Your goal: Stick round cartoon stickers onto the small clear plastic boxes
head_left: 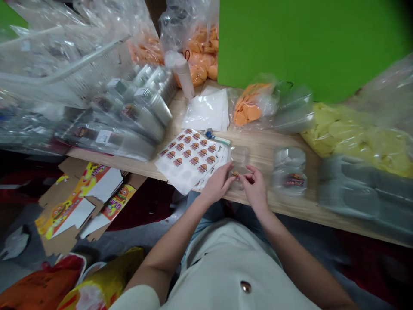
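Observation:
My left hand (217,183) and my right hand (254,187) meet at the near edge of the wooden table (258,146). Between their fingertips sits a small burger sticker (235,174), pressed onto a small clear plastic container (239,165). Both hands have fingers curled in a pinch on it. A stack of sticker sheets (192,157) with several burger stickers lies just left of my left hand. A short stack of clear containers (289,170), the lower one bearing a sticker, stands right of my right hand.
Stacks of clear packaged trays (135,112) fill the left side. Bags of orange discs (201,47), a smaller orange bag (250,107) and yellow discs (355,137) lie behind. Grey trays (361,193) sit right. A green board (306,43) stands at the back. Flat printed cartons (80,198) lie on the floor.

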`<action>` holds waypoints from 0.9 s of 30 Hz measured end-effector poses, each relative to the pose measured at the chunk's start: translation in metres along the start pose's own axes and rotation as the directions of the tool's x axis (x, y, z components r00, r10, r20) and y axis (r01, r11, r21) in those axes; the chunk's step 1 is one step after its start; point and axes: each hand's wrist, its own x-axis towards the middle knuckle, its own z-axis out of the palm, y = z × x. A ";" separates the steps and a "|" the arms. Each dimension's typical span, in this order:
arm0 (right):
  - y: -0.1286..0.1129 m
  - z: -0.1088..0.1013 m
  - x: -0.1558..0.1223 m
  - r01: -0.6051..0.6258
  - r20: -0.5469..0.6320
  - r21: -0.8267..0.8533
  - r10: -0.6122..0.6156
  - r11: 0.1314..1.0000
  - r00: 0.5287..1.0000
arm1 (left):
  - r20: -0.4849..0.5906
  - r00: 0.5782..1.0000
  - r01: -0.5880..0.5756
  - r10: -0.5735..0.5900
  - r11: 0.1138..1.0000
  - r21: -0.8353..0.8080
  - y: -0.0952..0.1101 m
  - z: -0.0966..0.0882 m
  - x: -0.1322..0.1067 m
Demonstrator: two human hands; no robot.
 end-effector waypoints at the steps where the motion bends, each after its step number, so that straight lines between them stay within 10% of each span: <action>1: -0.001 -0.002 0.000 0.031 -0.012 -0.048 -0.031 0.998 0.999 | -0.018 1.000 0.008 -0.007 1.000 0.022 0.000 0.003 0.001; 6: -0.008 -0.021 0.000 0.281 -0.116 -0.443 -0.365 0.851 0.924 | -0.058 0.998 0.019 -0.014 0.997 0.074 0.001 0.010 0.005; 11: -0.001 -0.020 0.007 0.601 0.354 -0.401 -0.488 0.692 0.798 | -0.158 0.987 0.014 -0.009 0.999 0.030 0.002 -0.005 0.001; 15: 0.003 -0.019 0.012 0.562 0.284 -0.347 -0.487 0.751 0.826 | -0.424 0.837 0.276 -0.347 0.936 -0.220 0.010 -0.029 -0.010; 18: -0.007 -0.028 0.007 0.694 0.355 -0.308 -0.598 0.651 0.719 | -0.020 0.788 0.444 -0.616 0.590 -0.674 0.021 -0.037 -0.013; 22: -0.025 -0.042 -0.006 0.802 0.383 -0.283 -0.705 0.526 0.597 | 0.425 0.758 0.521 -0.495 0.068 -0.851 0.034 -0.029 -0.004; 27: -0.032 -0.075 -0.019 0.761 0.291 -0.349 -0.709 0.546 0.642 | 0.467 0.781 0.536 -0.414 0.061 -0.842 0.054 -0.012 0.010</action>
